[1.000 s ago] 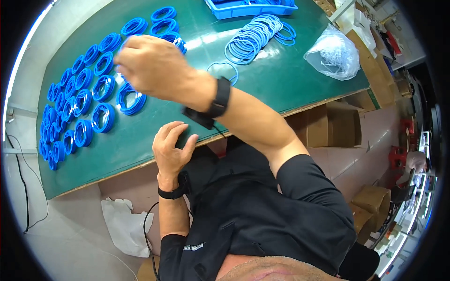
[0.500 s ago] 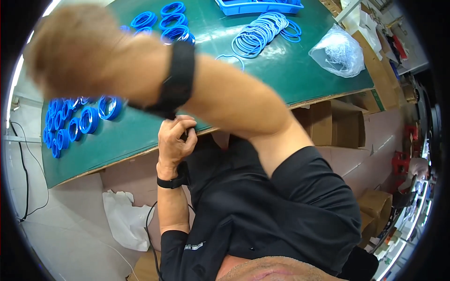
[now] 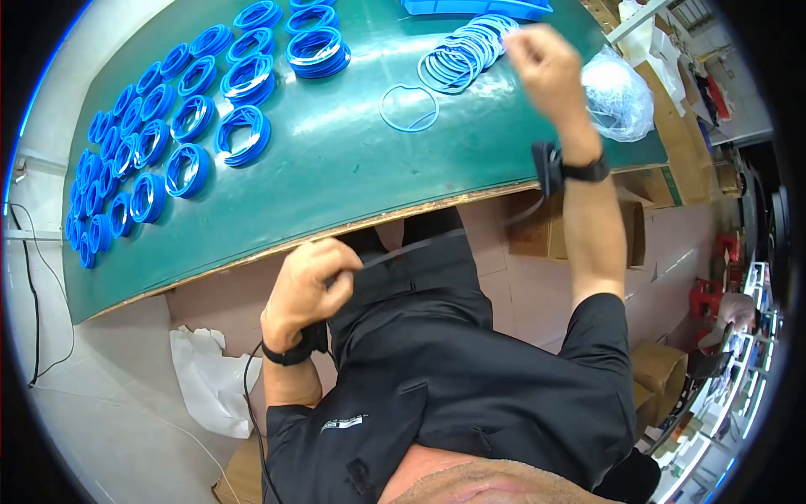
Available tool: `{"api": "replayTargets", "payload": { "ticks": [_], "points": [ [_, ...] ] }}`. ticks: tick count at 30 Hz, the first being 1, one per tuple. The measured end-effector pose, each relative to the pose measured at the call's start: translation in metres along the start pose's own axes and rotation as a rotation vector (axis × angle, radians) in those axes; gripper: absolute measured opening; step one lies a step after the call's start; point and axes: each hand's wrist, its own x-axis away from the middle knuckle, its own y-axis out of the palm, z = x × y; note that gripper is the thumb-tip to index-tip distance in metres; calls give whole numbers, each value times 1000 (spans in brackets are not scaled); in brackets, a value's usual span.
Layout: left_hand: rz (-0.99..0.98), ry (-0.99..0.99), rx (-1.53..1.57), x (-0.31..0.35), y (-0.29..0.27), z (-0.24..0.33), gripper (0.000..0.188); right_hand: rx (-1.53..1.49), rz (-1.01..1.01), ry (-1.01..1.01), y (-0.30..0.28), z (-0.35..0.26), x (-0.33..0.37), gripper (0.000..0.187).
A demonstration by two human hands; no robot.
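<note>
My left hand (image 3: 309,286) is closed, fingers curled, just off the table's front edge; what is in it, if anything, cannot be made out. A thin dark cable (image 3: 437,239) runs from beside its fingers toward the strap on my right wrist. Smeared by motion, my right hand (image 3: 550,74) is over the table at the right end of a fanned pile of thin blue rings (image 3: 457,60). Its fingertips are too blurred to show whether they grip one. A single loose blue ring (image 3: 409,92) lies left of the pile, nearer me.
Rows of bundled blue rings (image 3: 243,137) cover the left part of the green table (image 3: 336,176). A blue tray (image 3: 478,8) stands at the far edge. Right of my hand sits a clear plastic bag (image 3: 620,97). Cardboard boxes (image 3: 537,235) are below the table.
My right arm has swept from the far left across to the ring pile on the right, uncovering the bundles. My left hand has shifted slightly nearer to me, off the table edge.
</note>
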Motion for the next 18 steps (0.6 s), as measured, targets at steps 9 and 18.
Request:
{"api": "replayTargets", "payload": {
  "ticks": [9, 18],
  "points": [
    [-267, -35, 60, -29, 13, 1, 34, -140, -213, -210, 86, -42, 111, 34],
    [-308, -128, 283, -47, 7, -4, 53, -320, -290, -289, 85, -58, 124, 34]
  ]
}}
